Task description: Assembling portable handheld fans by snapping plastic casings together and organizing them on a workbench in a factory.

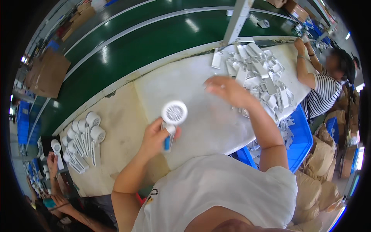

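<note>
My left hand (154, 137) is closed around the handle of a white handheld fan (174, 113), whose round grille faces up. A blue piece (167, 143) shows at the handle, beside my fingers; whether it belongs to the fan I cannot tell. Over the table, my right hand (226, 89) is raised and slightly blurred, its fingers loosely stretched to the left with no object seen in them. Just beyond it lies a heap of white plastic casing pieces (261, 69), the things nearest to that hand.
Several white fans (87, 133) lie grouped at the table's left. A green conveyor belt (135, 46) runs behind a metal post (235, 23). Blue bins (303, 135) of parts stand at right. Co-workers sit at the right (324, 85) and left (58, 189). Brown sacks (315, 185) sit lower right.
</note>
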A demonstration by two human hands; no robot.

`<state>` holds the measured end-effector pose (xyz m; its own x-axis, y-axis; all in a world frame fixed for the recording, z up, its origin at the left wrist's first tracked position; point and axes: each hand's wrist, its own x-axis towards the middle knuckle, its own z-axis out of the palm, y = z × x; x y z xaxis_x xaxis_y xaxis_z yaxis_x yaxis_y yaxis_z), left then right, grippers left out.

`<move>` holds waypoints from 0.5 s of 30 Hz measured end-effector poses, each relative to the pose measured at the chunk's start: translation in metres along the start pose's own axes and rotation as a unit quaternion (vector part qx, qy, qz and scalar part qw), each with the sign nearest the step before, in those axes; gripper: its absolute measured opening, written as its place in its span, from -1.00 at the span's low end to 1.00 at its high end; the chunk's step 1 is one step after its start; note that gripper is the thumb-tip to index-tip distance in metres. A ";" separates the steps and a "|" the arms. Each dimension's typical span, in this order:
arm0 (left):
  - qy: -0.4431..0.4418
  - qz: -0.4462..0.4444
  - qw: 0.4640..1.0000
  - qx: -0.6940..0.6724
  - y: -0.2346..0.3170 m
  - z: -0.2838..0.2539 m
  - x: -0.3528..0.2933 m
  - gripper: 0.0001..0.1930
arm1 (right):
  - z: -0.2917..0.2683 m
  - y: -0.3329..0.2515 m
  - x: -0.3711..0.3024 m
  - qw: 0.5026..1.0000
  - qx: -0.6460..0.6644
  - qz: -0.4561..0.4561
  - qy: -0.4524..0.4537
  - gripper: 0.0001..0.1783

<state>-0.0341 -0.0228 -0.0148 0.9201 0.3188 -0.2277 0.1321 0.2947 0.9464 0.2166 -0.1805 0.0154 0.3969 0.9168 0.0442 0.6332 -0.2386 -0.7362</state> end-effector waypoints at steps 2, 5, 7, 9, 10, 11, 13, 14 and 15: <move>0.050 0.034 0.998 -0.034 0.000 -0.016 0.014 -0.70 | -0.021 0.024 0.005 0.884 -0.378 0.200 0.191 -0.47; 0.068 0.055 0.989 -0.117 -0.003 -0.021 0.027 -0.65 | -0.032 0.077 -0.003 0.827 -0.454 0.283 0.173 -0.39; 0.074 0.069 0.987 -0.123 0.000 -0.017 0.029 -0.66 | -0.028 0.087 0.000 0.836 -0.446 0.284 0.145 -0.40; 0.084 0.055 0.991 -0.084 0.004 -0.015 0.031 -0.68 | -0.029 0.086 0.002 0.848 -0.428 0.288 0.124 -0.42; 0.093 0.066 0.990 -0.080 0.005 -0.015 0.031 -0.69 | -0.029 0.088 0.003 0.849 -0.436 0.278 0.109 -0.38; 0.097 0.069 0.990 -0.075 0.004 -0.018 0.030 -0.69 | -0.027 0.079 0.005 0.852 -0.432 0.274 0.111 -0.38; 0.121 0.075 0.986 -0.087 0.002 -0.024 0.028 -0.66 | -0.023 0.048 0.011 0.848 -0.410 0.301 0.145 -0.31; 0.121 0.077 0.986 -0.084 0.002 -0.024 0.028 -0.66 | -0.020 0.039 0.008 0.850 -0.408 0.300 0.147 -0.31; 0.129 0.097 0.978 -0.131 0.002 -0.021 0.029 -0.66 | -0.016 0.031 0.005 0.889 -0.369 0.194 0.191 -0.32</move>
<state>-0.0155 0.0063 -0.0240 0.7905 0.5982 -0.1313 -0.1664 0.4162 0.8939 0.2494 -0.1884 0.0038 0.7875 0.5780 0.2138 0.6073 -0.7869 -0.1093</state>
